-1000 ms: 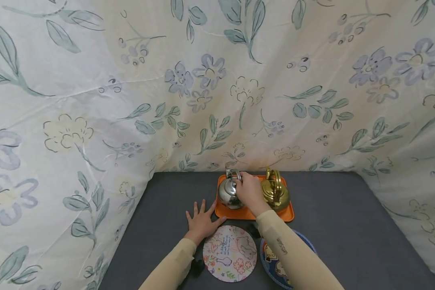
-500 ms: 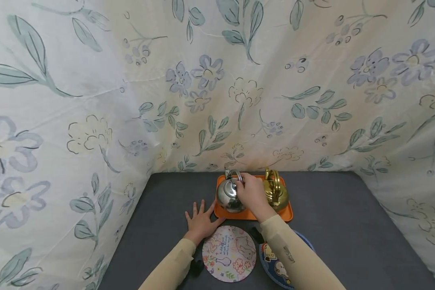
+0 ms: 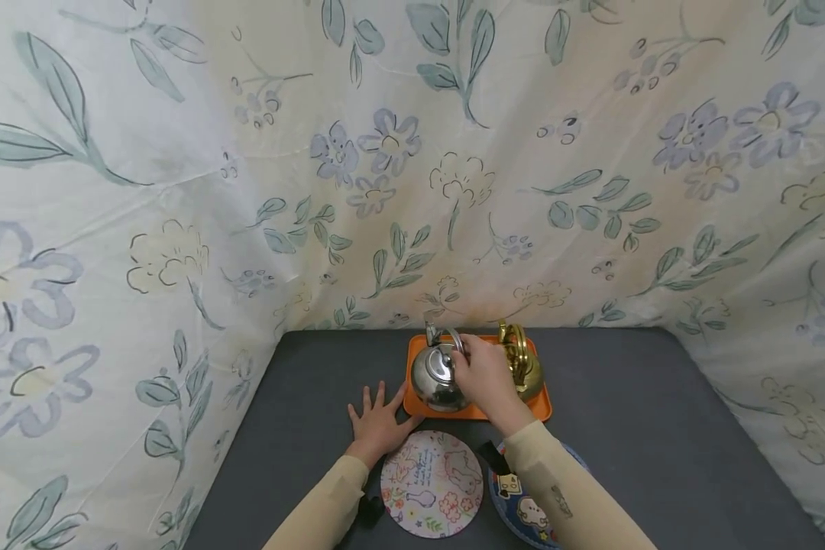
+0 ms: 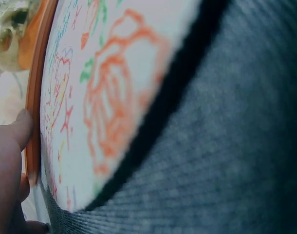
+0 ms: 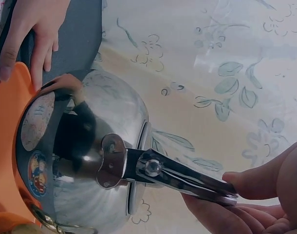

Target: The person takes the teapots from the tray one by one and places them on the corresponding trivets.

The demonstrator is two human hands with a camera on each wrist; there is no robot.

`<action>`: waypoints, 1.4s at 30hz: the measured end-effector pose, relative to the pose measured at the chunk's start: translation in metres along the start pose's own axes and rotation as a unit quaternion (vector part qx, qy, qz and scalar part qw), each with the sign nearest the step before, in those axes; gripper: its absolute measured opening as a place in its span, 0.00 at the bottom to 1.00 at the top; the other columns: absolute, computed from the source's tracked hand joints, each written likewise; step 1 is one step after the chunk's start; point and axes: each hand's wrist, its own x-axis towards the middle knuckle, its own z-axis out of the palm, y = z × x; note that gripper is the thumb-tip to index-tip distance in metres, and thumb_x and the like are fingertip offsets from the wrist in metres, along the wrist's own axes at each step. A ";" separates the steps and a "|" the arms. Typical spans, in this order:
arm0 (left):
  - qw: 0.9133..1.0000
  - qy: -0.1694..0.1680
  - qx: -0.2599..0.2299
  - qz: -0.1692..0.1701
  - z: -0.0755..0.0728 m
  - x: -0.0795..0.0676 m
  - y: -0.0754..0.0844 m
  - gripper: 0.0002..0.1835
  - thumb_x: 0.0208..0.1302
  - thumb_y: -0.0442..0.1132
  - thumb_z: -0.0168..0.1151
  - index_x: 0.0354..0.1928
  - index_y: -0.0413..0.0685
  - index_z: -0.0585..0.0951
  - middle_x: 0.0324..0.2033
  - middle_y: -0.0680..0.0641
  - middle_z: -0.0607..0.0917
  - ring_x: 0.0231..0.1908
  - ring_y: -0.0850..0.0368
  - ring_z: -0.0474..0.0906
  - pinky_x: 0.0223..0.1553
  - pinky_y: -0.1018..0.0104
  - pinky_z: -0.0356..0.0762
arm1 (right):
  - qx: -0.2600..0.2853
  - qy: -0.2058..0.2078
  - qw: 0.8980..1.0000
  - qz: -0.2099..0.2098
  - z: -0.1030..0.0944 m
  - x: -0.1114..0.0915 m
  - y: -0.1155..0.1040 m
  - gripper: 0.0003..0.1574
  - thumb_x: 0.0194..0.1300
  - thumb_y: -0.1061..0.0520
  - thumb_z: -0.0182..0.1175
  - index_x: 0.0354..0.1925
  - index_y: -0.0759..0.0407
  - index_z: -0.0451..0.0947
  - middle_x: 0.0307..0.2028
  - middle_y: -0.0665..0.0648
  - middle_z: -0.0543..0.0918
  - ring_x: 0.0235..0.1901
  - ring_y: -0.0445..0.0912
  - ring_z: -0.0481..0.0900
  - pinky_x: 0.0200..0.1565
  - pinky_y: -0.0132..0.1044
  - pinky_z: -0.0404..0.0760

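Observation:
A shiny silver kettle (image 3: 435, 382) stands at the left of an orange tray (image 3: 457, 415), close to its front edge. My right hand (image 3: 484, 374) grips the kettle's arched metal handle, thumb on one side and fingers curled under the other, as the right wrist view shows. Beside it, a gold kettle (image 3: 535, 376) is partly hidden behind that hand. My left hand (image 3: 376, 424) lies with fingers spread on the dark table, its thumb and index finger at the tray's near left corner. In the left wrist view the thumb (image 4: 23, 129) touches the tray's rim.
A round pink-and-white patterned mat (image 3: 431, 485) lies in front of the tray. To its right is a round blue mat (image 3: 505, 504) with cartoon figures, partly under my right sleeve (image 3: 564, 489). Floral cloth (image 3: 454, 191) hangs behind the dark table (image 3: 632, 428).
My right hand has brought the silver kettle a little nearer to me, toward the tray's front edge. The left hand has kept its place at the tray's corner.

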 end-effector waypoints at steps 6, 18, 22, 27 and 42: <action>1.000 0.003 0.002 0.005 0.000 -0.001 0.000 0.48 0.57 0.81 0.49 0.78 0.75 0.59 0.78 0.39 0.58 0.77 0.29 0.44 0.67 0.20 0.42 | 0.008 -0.003 1.000 0.002 -0.005 -0.008 -0.004 0.13 0.68 0.63 0.63 0.48 0.68 0.84 0.34 0.61 0.89 0.25 0.46 0.83 0.29 0.41 0.81; 1.000 0.000 -0.012 0.005 0.001 -0.003 -0.001 0.48 0.57 0.82 0.47 0.78 0.74 0.60 0.78 0.39 0.57 0.77 0.29 0.43 0.67 0.20 0.40 | 0.025 0.008 1.000 0.001 -0.017 -0.026 -0.006 0.11 0.66 0.63 0.65 0.47 0.66 0.84 0.36 0.60 0.90 0.28 0.48 0.86 0.31 0.43 0.85; 1.000 0.003 -0.013 0.008 0.002 -0.002 -0.002 0.49 0.57 0.83 0.46 0.78 0.73 0.60 0.78 0.39 0.57 0.77 0.29 0.43 0.67 0.20 0.40 | 0.020 0.006 1.000 -0.001 -0.019 -0.032 -0.007 0.12 0.66 0.63 0.66 0.47 0.66 0.84 0.36 0.59 0.90 0.28 0.46 0.86 0.32 0.43 0.85; 1.000 0.002 -0.007 0.010 0.003 -0.001 -0.004 0.48 0.58 0.81 0.48 0.78 0.74 0.58 0.78 0.39 0.57 0.77 0.29 0.43 0.67 0.20 0.40 | 0.021 -0.001 1.000 -0.004 -0.019 -0.038 -0.008 0.13 0.65 0.64 0.67 0.48 0.66 0.84 0.35 0.57 0.91 0.27 0.43 0.85 0.29 0.39 0.84; 1.000 0.007 -0.008 0.013 0.000 -0.001 -0.001 0.44 0.61 0.71 0.60 0.78 0.73 0.61 0.79 0.40 0.55 0.78 0.29 0.41 0.67 0.20 0.38 | 0.053 -0.013 0.999 -0.007 -0.012 -0.065 -0.010 0.20 0.62 0.66 0.69 0.53 0.70 0.82 0.40 0.62 0.90 0.38 0.51 0.90 0.36 0.40 0.87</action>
